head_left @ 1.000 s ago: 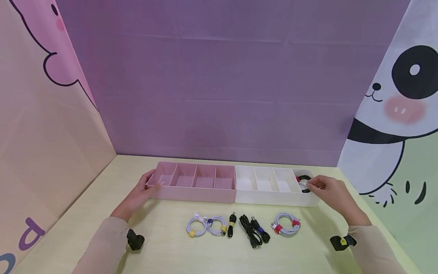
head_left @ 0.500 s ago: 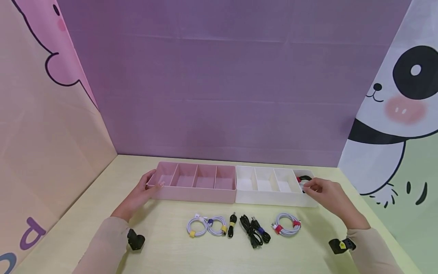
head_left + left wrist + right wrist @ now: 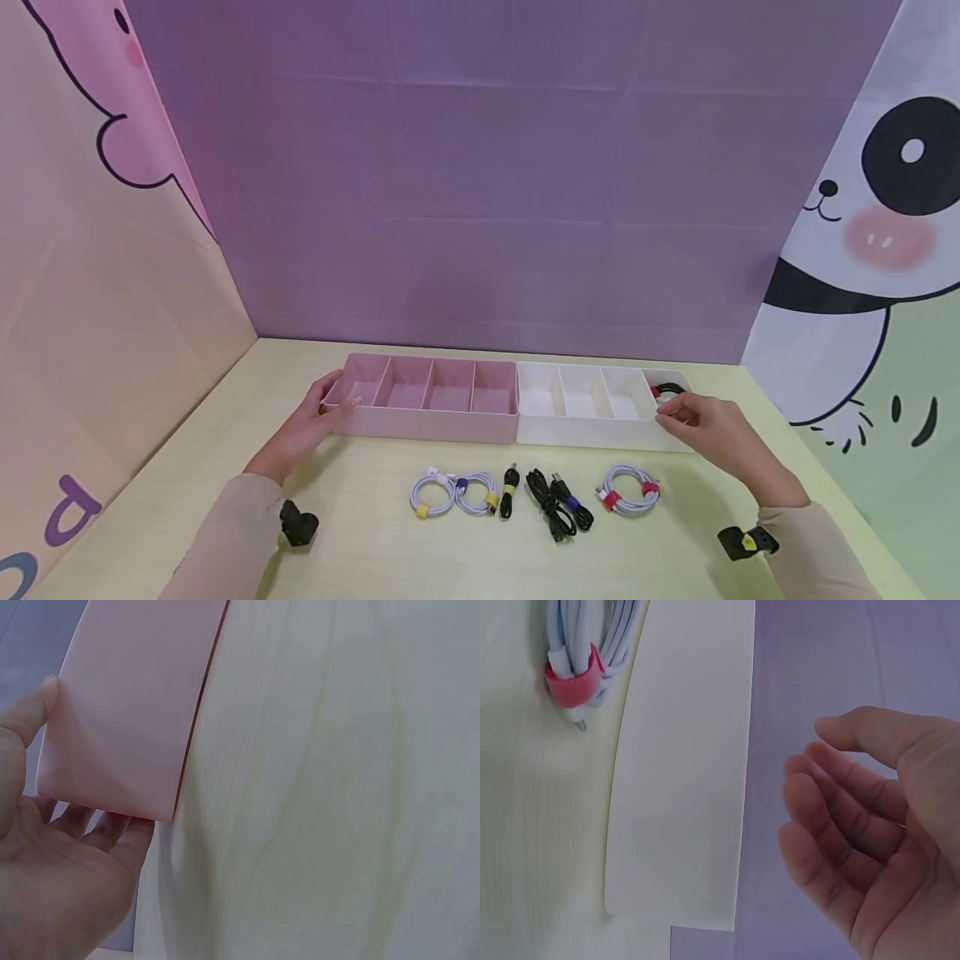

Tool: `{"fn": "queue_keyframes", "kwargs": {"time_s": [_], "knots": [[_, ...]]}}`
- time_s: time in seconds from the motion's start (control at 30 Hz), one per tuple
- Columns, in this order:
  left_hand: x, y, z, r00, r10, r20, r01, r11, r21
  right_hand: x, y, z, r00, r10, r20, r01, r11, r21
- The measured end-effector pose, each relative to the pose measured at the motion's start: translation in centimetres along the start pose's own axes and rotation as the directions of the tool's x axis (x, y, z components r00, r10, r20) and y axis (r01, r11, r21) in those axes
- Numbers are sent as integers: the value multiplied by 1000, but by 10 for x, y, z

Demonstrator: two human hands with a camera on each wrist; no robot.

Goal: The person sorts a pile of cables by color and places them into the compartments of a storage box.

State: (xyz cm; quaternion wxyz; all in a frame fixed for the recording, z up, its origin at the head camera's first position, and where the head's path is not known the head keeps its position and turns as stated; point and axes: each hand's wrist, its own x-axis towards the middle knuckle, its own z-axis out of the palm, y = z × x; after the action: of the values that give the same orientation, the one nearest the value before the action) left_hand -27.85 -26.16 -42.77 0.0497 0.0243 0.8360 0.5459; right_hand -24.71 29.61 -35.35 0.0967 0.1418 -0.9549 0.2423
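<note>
My left hand (image 3: 318,412) grips the left end of the pink divided box (image 3: 431,425), thumb over the front rim and fingers against its end wall, as the left wrist view (image 3: 67,862) shows. My right hand (image 3: 712,425) hovers by the right end of the white divided box (image 3: 600,432). Its fingers are loosely curled with nothing between them in the right wrist view (image 3: 862,817). A coiled black cable (image 3: 670,388) with a red tie lies in the white box's rightmost compartment, partly hidden by that hand.
In front of the boxes lie two white cables (image 3: 431,493) with yellow ties, a short black cable (image 3: 509,492), two bundled black cables (image 3: 551,504) and a white coil (image 3: 630,490) with red ties. A purple backdrop (image 3: 480,208) stands behind the table.
My right hand has shifted a little left along the white box's right end, covering more of the black cable. The left hand and both boxes have stayed in place.
</note>
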Motion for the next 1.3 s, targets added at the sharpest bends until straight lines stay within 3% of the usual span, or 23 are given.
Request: {"fn": "queue_keyframes", "kwargs": {"time_s": [1.3], "knots": [[3, -3, 0, 1000, -9, -4, 9, 1000, -17, -5, -25, 35, 981, -166, 96, 161, 985, 60]]}}
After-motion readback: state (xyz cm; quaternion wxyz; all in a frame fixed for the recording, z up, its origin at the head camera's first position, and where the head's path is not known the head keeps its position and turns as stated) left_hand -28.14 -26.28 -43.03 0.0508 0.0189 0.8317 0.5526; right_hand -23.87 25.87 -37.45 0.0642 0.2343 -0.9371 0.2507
